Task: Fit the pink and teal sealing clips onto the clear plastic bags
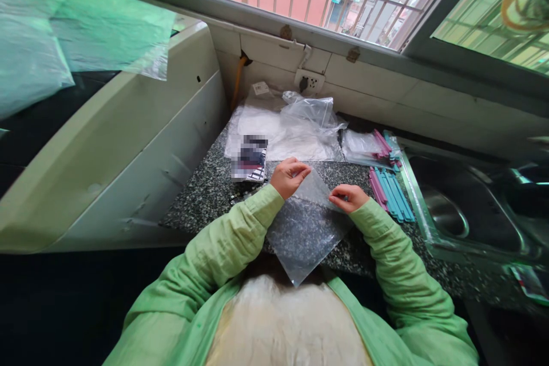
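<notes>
Plastic sheets [111, 23] with a green tint lie over the top of a pale machine [141, 143] at the far left. Next comes a yellow hose [237, 83] by the wall. On the speckled tabletop [201, 194], a small pictured item [251, 158], partly pixelated, lies at the front left edge of a pile of clear bags [283, 128], beneath a wall socket [309, 80].

The left hand [289, 177] has its thumb and fingers together, pinched on the top part of a clear bag [304, 240]. This bag hangs slantwise between the hands, one corner pointing down toward the person, near the tabletop's front edge. The right hand [348, 198] has its fingers closed together on the bag's upper right edge.

Farther right, a clear packet [362, 146] lies behind a row of pink and blue clips [392, 194], just beside the sink [493, 206].
</notes>
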Available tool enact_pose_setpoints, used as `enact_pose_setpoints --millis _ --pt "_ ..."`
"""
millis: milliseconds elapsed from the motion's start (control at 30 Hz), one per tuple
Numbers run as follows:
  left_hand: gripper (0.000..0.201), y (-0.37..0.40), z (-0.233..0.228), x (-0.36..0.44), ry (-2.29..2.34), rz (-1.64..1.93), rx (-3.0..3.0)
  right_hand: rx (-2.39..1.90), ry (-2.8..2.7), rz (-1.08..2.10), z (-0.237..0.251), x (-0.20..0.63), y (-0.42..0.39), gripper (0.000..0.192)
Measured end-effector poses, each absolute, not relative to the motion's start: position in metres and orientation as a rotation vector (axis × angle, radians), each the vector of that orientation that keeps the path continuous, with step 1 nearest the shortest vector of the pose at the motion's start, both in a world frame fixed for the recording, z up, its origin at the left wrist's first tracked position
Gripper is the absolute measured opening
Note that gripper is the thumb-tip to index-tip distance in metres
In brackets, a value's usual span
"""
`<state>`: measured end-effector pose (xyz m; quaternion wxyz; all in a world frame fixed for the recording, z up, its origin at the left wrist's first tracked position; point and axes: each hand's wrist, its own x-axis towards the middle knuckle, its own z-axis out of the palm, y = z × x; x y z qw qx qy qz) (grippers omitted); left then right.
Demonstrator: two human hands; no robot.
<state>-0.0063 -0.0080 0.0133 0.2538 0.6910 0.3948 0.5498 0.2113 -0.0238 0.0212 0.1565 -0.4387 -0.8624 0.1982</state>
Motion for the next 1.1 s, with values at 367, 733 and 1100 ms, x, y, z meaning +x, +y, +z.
enact_pose_setpoints --millis 367,733,1100 --pt "0.016 -0.009 0.013 -0.006 1.075 1.45 1.892 -1.163 -2.394 0.481 0.032 0.191 -0.012 0.018" --pt "0.015 -0.008 0.012 -0.006 1.105 1.366 1.941 -1.22 -2.347 0.383 0.023 0.193 -0.014 0.021" --pt "0.008 -0.005 0.011 -0.007 1.196 1.293 2.002 -1.257 -2.255 0.381 0.024 0.2 -0.015 0.021"
